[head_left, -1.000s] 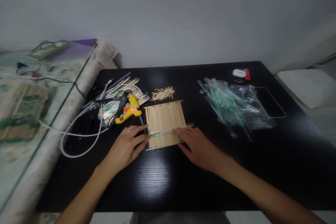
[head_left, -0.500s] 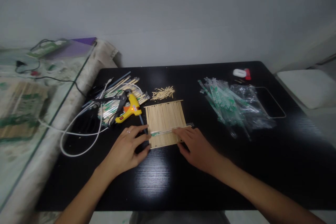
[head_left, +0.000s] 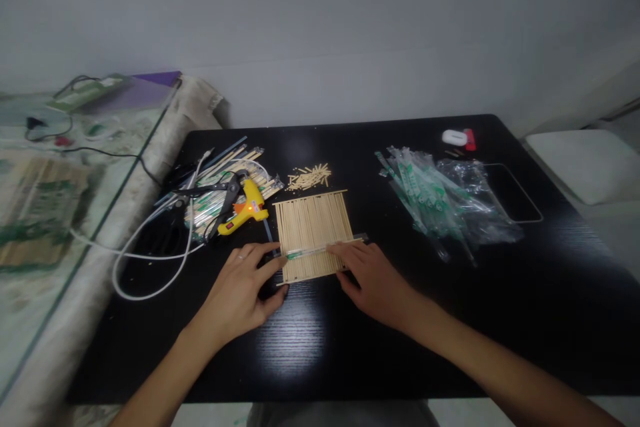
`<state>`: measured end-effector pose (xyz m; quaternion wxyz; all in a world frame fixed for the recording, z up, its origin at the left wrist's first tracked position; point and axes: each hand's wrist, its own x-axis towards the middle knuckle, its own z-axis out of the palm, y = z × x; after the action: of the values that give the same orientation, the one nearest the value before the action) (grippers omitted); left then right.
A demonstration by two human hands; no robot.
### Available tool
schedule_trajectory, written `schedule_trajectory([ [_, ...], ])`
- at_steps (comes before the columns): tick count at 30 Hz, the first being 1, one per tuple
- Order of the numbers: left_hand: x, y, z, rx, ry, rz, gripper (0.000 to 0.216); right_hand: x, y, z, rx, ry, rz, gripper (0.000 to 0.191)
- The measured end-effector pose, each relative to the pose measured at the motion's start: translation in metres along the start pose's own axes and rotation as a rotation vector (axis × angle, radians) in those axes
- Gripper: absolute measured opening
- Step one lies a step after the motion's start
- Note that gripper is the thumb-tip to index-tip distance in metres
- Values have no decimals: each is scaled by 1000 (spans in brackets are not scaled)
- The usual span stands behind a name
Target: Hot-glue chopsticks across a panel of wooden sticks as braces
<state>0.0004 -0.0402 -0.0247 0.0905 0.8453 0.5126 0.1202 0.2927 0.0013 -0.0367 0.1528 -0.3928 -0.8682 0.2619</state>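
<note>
A flat panel of wooden sticks (head_left: 315,220), with a crosswise stick along its far and near ends, lies on the black table. Across its near part rests a pair of chopsticks in a clear wrapper (head_left: 307,253) with green print. My left hand (head_left: 245,287) has its fingers spread at the panel's left edge, fingertips by the wrapper's left end and thumb near the corner. My right hand (head_left: 373,280) has its fingers closed over the wrapper's right part, thumb low by the panel's right edge. Its fingertips are partly hidden.
A yellow glue gun (head_left: 247,210), pliers (head_left: 227,193), wrapped chopsticks (head_left: 200,203) and a white cable (head_left: 116,273) lie left. Cut stick pieces (head_left: 310,177) are piled behind the panel. Right are empty wrappers (head_left: 425,190), a phone (head_left: 515,197) and a white case (head_left: 454,138).
My left thumb and fingers have shifted slightly at the panel's left edge, with the thumb a little lower. The right hand stays over the wrapped chopsticks. The view has drifted slightly.
</note>
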Motion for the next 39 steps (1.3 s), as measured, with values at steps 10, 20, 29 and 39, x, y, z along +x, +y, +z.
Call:
schedule_trajectory([
  [10, 1, 1, 2, -24, 10, 8, 33, -1, 1, 2, 1, 11, -5, 46],
  [20, 1, 1, 3, -31, 23, 9, 31, 0, 1, 3, -1, 21, -7, 48],
  [29, 1, -1, 7, -29, 44, 8, 35, 0, 1, 3, -5, 26, -11, 47],
  [39, 1, -3, 7, -38, 34, 7, 33, 0, 2, 5, -2, 29, -16, 47],
])
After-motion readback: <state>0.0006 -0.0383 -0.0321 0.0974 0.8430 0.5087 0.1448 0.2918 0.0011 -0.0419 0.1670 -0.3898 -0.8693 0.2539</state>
